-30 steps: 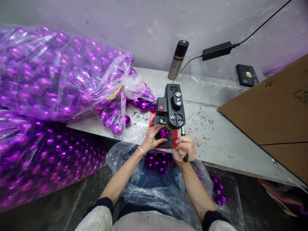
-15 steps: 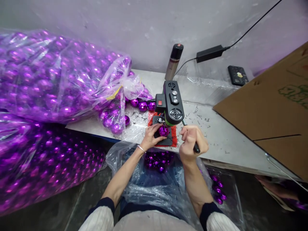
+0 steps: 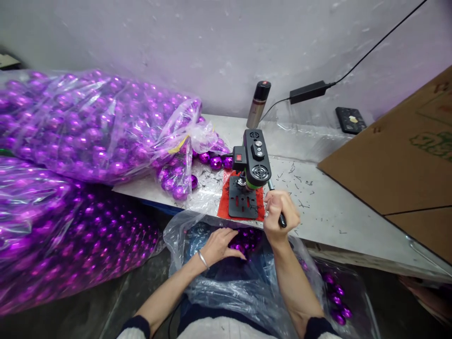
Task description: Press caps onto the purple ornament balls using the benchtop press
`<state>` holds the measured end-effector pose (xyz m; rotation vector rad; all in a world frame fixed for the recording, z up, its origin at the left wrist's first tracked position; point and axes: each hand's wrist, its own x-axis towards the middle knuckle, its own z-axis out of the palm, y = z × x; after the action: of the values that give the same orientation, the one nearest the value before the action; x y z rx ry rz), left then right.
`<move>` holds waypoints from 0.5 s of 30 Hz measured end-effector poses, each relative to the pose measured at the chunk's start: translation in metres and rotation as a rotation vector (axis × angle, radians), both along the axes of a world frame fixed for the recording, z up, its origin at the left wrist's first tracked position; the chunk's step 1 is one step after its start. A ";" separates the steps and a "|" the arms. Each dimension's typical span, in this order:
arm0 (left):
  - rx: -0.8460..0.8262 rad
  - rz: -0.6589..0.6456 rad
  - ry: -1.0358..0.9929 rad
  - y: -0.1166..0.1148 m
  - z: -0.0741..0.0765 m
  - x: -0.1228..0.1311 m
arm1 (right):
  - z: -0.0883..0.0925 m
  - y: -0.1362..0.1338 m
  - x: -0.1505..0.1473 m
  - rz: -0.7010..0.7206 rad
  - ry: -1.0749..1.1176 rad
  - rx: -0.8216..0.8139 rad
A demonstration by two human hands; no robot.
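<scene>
My right hand (image 3: 283,213) is closed round the black-tipped lever handle (image 3: 282,220) of a small black bench press (image 3: 256,157). Under the press head, the slotted black base plate (image 3: 243,209) lies bare on a red cloth (image 3: 223,207). My left hand (image 3: 221,246) is below the table edge, thumb and fingers apart, over the clear plastic bag (image 3: 229,292) across my lap. Shiny purple balls (image 3: 244,241) lie in that bag, right beside its fingers. Whether the fingertips touch a ball is hard to see.
Big clear bags of purple balls (image 3: 88,127) fill the left side. Loose balls (image 3: 216,163) lie left of the press. Behind it stand a spray can (image 3: 259,103) and a black power adapter (image 3: 308,92). A cardboard box (image 3: 399,160) leans in from the right. Dark shavings litter the table.
My left hand has left the base plate, where it held a purple ball under the press head, and dropped to the lap bag. My right hand stays on the lever handle.
</scene>
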<state>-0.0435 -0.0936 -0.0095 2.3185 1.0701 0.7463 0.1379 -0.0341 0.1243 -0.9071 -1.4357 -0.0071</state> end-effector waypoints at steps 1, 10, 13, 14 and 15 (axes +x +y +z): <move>0.014 0.004 0.016 0.009 0.005 -0.004 | 0.000 0.000 0.000 0.003 -0.007 0.002; 0.149 0.602 0.216 0.174 0.092 -0.023 | -0.001 0.000 0.000 0.016 -0.009 -0.008; 0.005 0.622 0.475 0.203 0.098 -0.010 | -0.002 0.000 0.000 0.017 -0.017 -0.011; -0.030 0.614 0.504 0.208 0.098 -0.006 | -0.002 0.000 0.000 0.019 -0.022 -0.012; -0.056 0.615 0.497 0.210 0.096 -0.003 | -0.002 0.000 0.001 0.022 -0.027 -0.013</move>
<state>-0.0469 0.1167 0.0869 2.1802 2.0472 0.3231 0.1385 -0.0339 0.1220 -0.9046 -1.4721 0.0063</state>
